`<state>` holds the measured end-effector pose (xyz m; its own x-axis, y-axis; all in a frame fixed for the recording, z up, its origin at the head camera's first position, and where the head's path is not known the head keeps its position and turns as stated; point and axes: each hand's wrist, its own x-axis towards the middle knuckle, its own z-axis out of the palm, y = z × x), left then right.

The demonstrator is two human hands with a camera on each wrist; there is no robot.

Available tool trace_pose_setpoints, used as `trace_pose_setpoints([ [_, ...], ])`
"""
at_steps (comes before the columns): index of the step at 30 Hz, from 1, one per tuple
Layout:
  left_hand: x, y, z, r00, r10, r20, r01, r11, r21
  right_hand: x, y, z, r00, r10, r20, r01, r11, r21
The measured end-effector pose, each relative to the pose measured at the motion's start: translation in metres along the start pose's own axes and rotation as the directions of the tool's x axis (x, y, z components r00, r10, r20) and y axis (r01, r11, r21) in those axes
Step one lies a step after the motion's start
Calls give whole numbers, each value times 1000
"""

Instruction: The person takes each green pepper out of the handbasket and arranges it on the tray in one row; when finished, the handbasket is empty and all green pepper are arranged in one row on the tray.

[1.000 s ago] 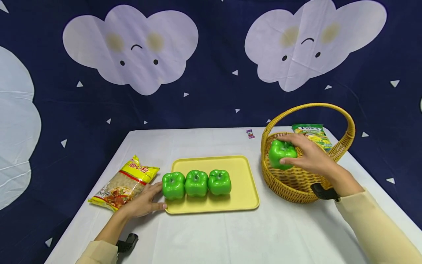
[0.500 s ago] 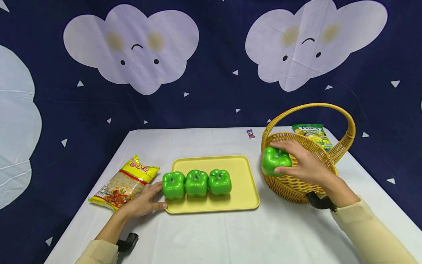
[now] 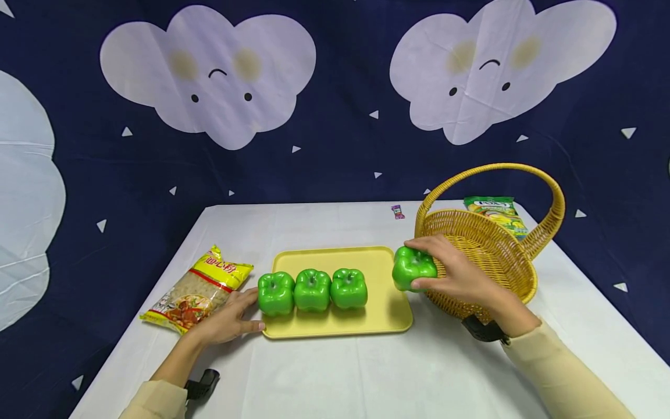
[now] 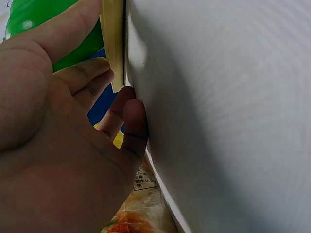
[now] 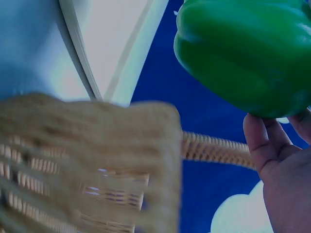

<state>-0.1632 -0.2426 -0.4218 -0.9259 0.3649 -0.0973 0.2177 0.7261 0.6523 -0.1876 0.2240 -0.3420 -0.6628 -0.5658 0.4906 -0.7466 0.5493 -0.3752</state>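
Observation:
My right hand (image 3: 452,270) holds a green bell pepper (image 3: 412,269) between thumb and fingers, over the gap between tray and basket, overlapping the tray's right edge in the head view. The right wrist view shows the pepper (image 5: 248,53) large, fingertips against its side. Three more green bell peppers (image 3: 312,291) stand in a row on the yellow tray (image 3: 384,302), toward its left. My left hand (image 3: 227,320) rests on the table at the tray's left end, fingers relaxed and thumb by the front corner. In the left wrist view its fingertips sit right at the tray's rim (image 4: 112,43).
A wicker basket (image 3: 492,256) with a tall arched handle stands on the right. Behind it lies a green snack bag (image 3: 497,215). A yellow-and-clear food packet (image 3: 201,291) lies beside my left hand. One small purple wrapped candy (image 3: 398,212) is near the back edge.
My right hand has carried the bell pepper out from over the basket, leftward and toward me, to the tray's right edge. The left hand and the three peppers on the tray stay put.

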Motion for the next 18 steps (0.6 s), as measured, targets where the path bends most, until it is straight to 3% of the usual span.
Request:
trace_pose_setpoints([
  [10,1,0,0,1000,2,0,-2,1000,0,10,-5,22,987,77,139,-79,997,7],
  [18,0,0,-1,1000,2,-1,-2,1000,-2,13,-2,38,976,89,200,-84,996,-32],
])
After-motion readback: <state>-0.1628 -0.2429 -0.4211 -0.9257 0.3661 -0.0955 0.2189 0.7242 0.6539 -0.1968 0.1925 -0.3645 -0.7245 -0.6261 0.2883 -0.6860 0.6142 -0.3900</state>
